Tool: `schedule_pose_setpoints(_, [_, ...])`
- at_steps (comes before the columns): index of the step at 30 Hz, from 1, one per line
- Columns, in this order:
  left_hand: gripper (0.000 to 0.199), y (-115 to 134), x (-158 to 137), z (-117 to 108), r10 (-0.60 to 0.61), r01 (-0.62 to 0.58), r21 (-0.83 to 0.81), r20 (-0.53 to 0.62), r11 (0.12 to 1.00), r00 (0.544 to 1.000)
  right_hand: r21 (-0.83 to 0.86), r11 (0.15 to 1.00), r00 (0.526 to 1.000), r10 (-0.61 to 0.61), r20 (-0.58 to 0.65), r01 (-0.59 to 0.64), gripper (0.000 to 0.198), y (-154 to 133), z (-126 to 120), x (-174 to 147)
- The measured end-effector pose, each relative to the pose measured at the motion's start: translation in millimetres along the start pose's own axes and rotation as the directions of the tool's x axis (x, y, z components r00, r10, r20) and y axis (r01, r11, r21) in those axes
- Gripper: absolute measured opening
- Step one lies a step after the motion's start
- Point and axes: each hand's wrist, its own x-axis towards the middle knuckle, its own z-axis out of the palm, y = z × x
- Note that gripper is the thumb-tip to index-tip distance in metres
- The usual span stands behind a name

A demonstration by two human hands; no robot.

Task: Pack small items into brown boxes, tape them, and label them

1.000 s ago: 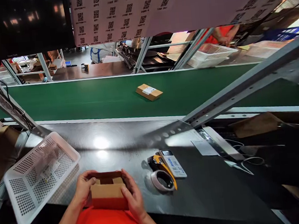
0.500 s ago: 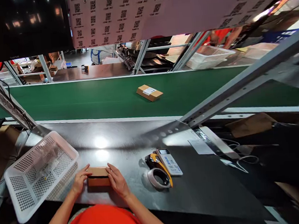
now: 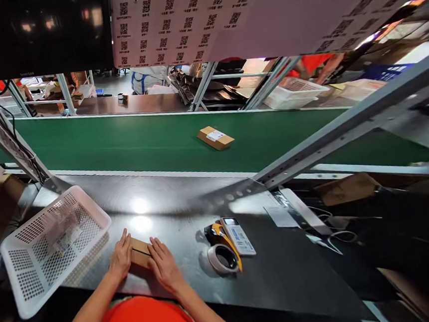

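Observation:
A small brown cardboard box (image 3: pixel 140 252) lies on the metal table in front of me, held between my two hands. My left hand (image 3: pixel 121 257) grips its left side, fingers close together and pointing away from me. On the right side my right hand (image 3: pixel 164 263) presses with its fingers laid over the edge. The top flaps are folded down, with a narrow dark gap between them. What is inside the box is hidden.
To the left stands a white perforated basket (image 3: pixel 56 245) with clear plastic packaging in it. A tape dispenser (image 3: pixel 223 255) and a white handheld device (image 3: pixel 239 236) lie to the right. Behind the table runs a green conveyor (image 3: pixel 122 141) carrying a labelled carton (image 3: pixel 215 138). Metal posts (image 3: pixel 328 131) frame the table.
The box's top flaps have come down and its dark opening has narrowed to a slit. Both hands have shifted along its sides, and the box has turned slightly.

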Motion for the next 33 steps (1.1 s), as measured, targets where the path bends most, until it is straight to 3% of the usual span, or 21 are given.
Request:
schedule_pose_setpoints(4, [0.056,-1,-8,0,0.024,-0.023,0.024,-0.012,0.999,1.0,-0.081,0.995,0.995,0.055,0.085,-0.049,0.059,-15,5,-4])
schedule_pose_setpoints(8, [0.054,-13,-12,6,0.101,-0.097,0.116,-0.024,0.988,0.995,0.004,0.999,0.995,0.043,0.095,-0.044,0.063,-22,-3,-1])
schedule_pose_setpoints(11, [0.051,-26,-11,10,0.144,-0.135,0.146,-0.051,0.98,0.988,0.065,0.996,0.998,0.051,0.025,-0.052,0.06,-2,-20,-7])
schedule_pose_setpoints(13, [0.049,-33,-10,13,0.161,-0.15,0.151,-0.061,0.977,0.985,0.027,0.981,0.975,0.195,-0.109,-0.193,0.055,27,-42,-20])
schedule_pose_setpoints(14, [0.048,-36,-10,15,0.174,-0.164,0.148,-0.06,0.975,0.983,0.001,0.947,0.928,0.314,-0.201,-0.32,0.053,45,-56,-29])
schedule_pose_setpoints(15, [0.046,-37,-10,16,0.189,-0.18,0.142,-0.059,0.973,0.98,-0.009,0.877,0.834,0.453,-0.315,-0.48,0.053,64,-72,-39])
schedule_pose_setpoints(16, [0.045,-38,-11,17,0.202,-0.193,0.134,-0.057,0.972,0.978,0.008,0.762,0.693,0.594,-0.408,-0.648,0.054,82,-88,-48])
schedule_pose_setpoints(18, [0.044,-36,-11,16,0.218,-0.211,0.12,-0.046,0.97,0.975,0.028,0.631,0.557,0.703,-0.441,-0.775,0.058,114,-119,-62])
schedule_pose_setpoints(21, [0.045,-29,-9,10,0.209,-0.207,0.101,-0.006,0.973,0.978,0.033,0.532,0.487,0.796,-0.361,-0.846,0.057,139,-146,-69])
schedule_pose_setpoints(25, [0.048,-18,-8,-2,0.226,-0.23,0.048,0.077,0.972,0.971,0.054,0.414,0.395,0.894,-0.21,-0.909,0.032,134,-143,-59])
schedule_pose_setpoints(27, [0.05,-15,-9,-6,0.238,-0.24,0.01,0.118,0.971,0.964,0.073,0.394,0.384,0.915,-0.125,-0.916,0.017,121,-133,-53])
schedule_pose_setpoints(29, [0.052,-13,-10,-8,0.225,-0.223,-0.032,0.151,0.974,0.963,0.106,0.422,0.421,0.906,-0.031,-0.9,0.01,101,-123,-48])
schedule_pose_setpoints(31, [0.054,-12,-11,-10,0.202,-0.192,-0.074,0.171,0.979,0.964,0.158,0.469,0.481,0.875,0.05,-0.869,0.014,74,-117,-43])
schedule_pose_setpoints(33, [0.055,-9,-12,-13,0.196,-0.178,-0.111,0.184,0.978,0.963,0.242,0.562,0.592,0.802,0.072,-0.791,0.037,41,-113,-36])
